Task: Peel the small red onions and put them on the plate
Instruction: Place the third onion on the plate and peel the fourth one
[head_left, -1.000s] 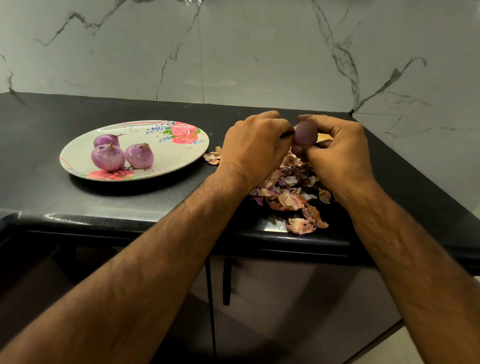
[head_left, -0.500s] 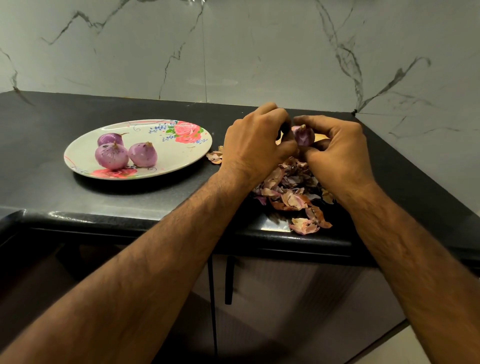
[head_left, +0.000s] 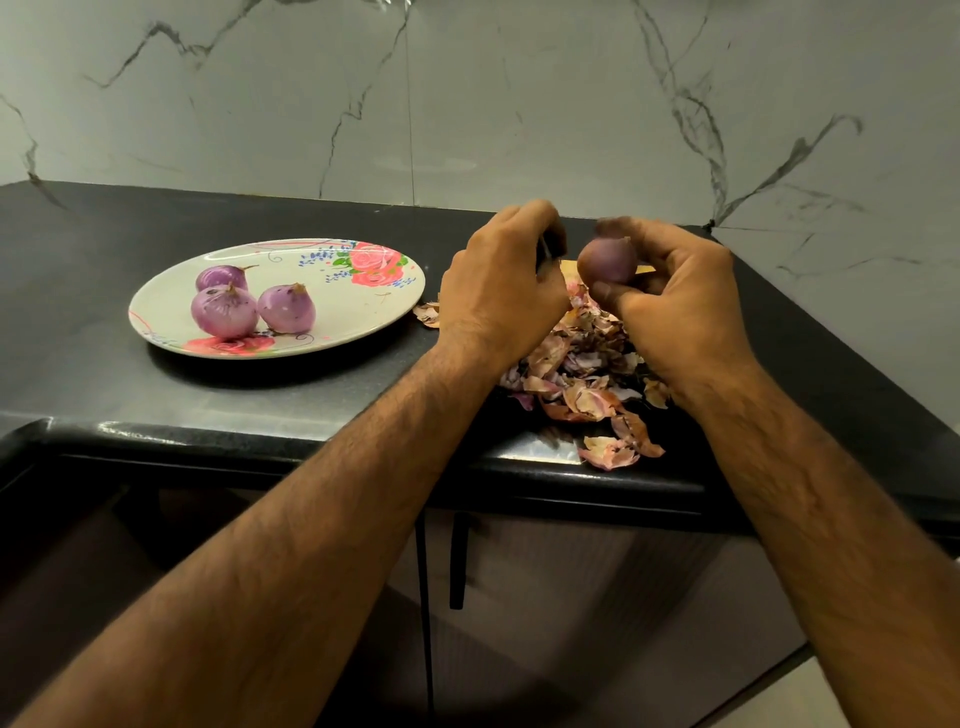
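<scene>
Over the right part of the black desk (head_left: 104, 270), the right hand (head_left: 680, 306) grasps a small red onion (head_left: 608, 262). Thumb and fingertips are curled round it and lift it clear of the surface, with its pale tip turned up and to the right. The left hand (head_left: 504, 291) is just beside it on the left, apart from the onion by a narrow gap. Its fingers are clenched round a slim dark object (head_left: 549, 252), possibly a small blade, though too little of it shows to be sure. Under and between both hands is a loose heap of dry pink and tan peels (head_left: 587, 374), which reaches to the near edge of the desk, and a few scraps lie to the left of the left hand. Well to the left is a pale plate (head_left: 363, 312) with red flowers printed at its far and near rims. Three peeled onions (head_left: 228, 312) sit close together on its left half, two in front and one behind. A grey veined marble wall (head_left: 467, 104) rises at the far side, and below the desk edge is a cupboard door with a dark upright handle (head_left: 458, 561).
</scene>
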